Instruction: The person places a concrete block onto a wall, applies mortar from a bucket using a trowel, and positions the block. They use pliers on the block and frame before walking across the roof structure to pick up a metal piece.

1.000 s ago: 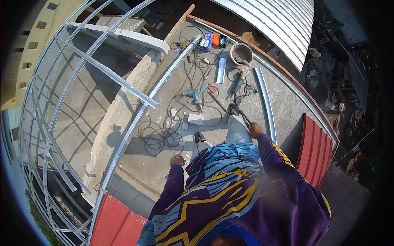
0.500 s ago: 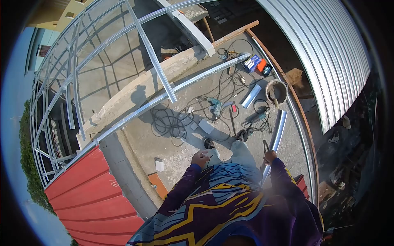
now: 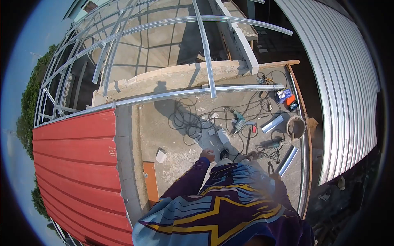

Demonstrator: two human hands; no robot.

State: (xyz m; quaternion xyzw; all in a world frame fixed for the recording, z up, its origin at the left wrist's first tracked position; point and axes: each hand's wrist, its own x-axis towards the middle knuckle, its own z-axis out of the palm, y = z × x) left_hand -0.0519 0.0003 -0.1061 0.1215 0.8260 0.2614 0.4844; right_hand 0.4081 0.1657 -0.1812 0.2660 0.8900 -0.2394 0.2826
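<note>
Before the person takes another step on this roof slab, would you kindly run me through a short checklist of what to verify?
1. Footing free of cords: not ok; tangled cables lie on the concrete just ahead.
2. Tools out of the walking path: not ok; a drill and a grinder lie on the floor.
3. Left hand free: ok, it looks empty.
4. Right hand's grip on the pliers: cannot tell; the hand is hidden.
5. Edge protection beside the red sheet: cannot tell.
</note>
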